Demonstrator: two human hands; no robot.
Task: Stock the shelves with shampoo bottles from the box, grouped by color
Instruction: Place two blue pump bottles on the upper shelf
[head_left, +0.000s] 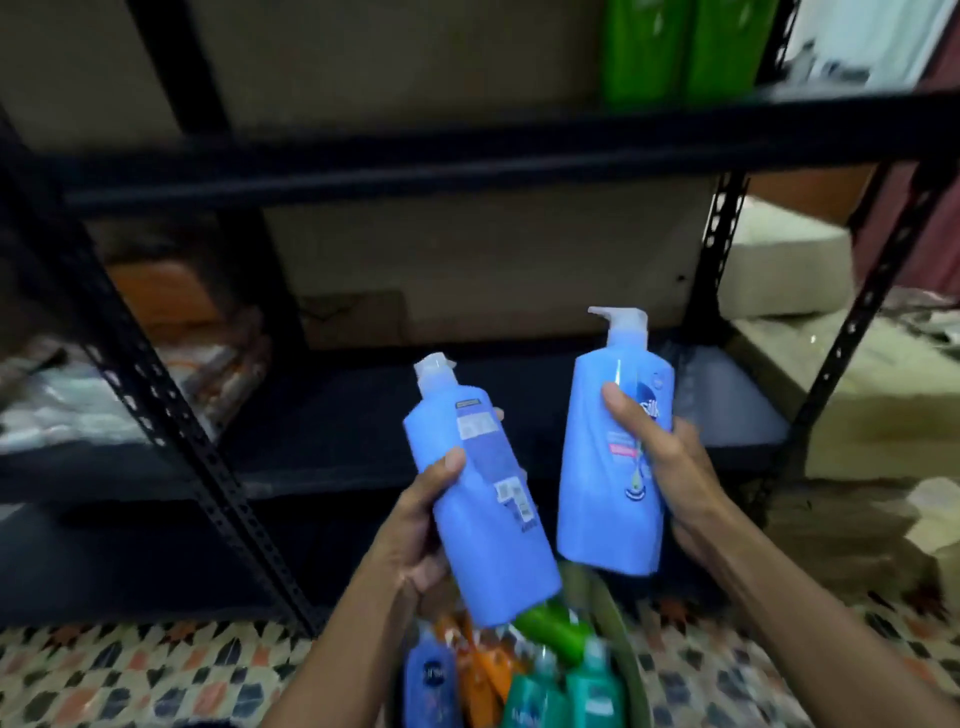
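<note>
Left hand (415, 525) grip curled round tilted blue bottle (480, 499); right hand (672, 467) likewise, upright blue bottle (597, 483). Risk: tilted one slips onto box (626, 654).

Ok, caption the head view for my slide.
Left hand grips one blue pump bottle, right hand another, facing black shelving.

Two hands, left hand (415, 530) and right hand (670, 467), two light blue bottles held, one tilted bottle (483, 545), one upright bottle (597, 509), two green bottles (647, 52) on the top shelf (467, 150), one box (628, 654) holding one dark blue bottle (431, 686), two teal bottles (535, 701), one green bottle (556, 631), orange bottles (478, 675) too blurred to count
</note>
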